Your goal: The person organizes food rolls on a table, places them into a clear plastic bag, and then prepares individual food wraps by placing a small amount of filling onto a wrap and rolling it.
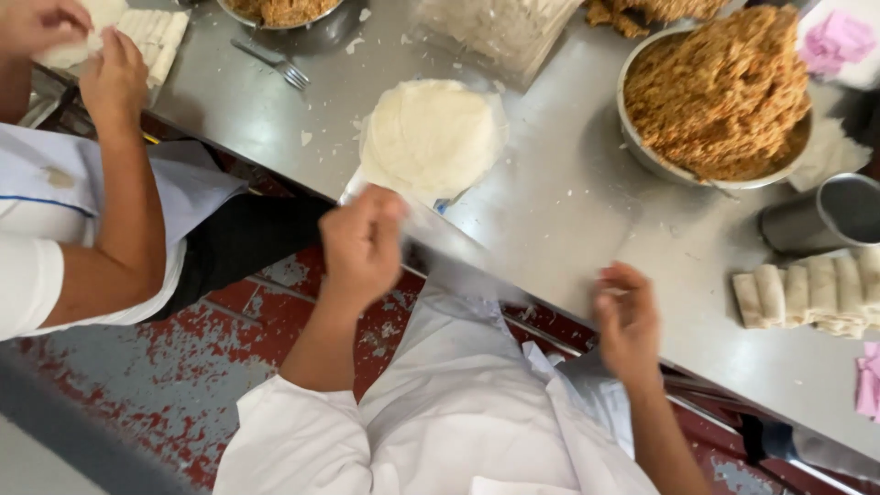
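Observation:
A round stack of thin white wrappers [431, 136] lies on clear plastic on the steel table [568, 202]. My left hand [362, 243] is at the table's near edge just below the stack, fingers pinched on the edge of the clear plastic sheet [440, 238]. My right hand [628, 321] hovers blurred at the table edge further right, fingers curled, nothing visible in it. A large metal bowl of brown shredded filling [720, 87] stands at the back right.
A row of rolled white wraps [811, 291] lies at the right, next to a steel cup [825, 213]. A fork [275, 62] and another filling bowl [280, 11] are at the back. A co-worker's hands [87, 55] handle wrappers at the left. Pink paper [836, 38] is far right.

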